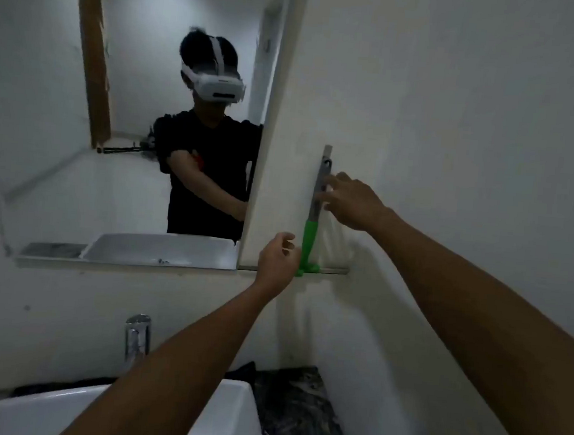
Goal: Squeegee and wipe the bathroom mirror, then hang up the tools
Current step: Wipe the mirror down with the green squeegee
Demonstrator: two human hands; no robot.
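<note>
While squeegee (315,216) hangs on wall, both hands touch it.

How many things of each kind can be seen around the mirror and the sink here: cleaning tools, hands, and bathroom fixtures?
Cleaning tools: 1, the squeegee with a green handle, upright against the wall.
Hands: 2, the right hand with fingers on the squeegee, the left hand beside its green end.
Fixtures: 3, the mirror, the faucet, the sink.
Total: 6
</note>
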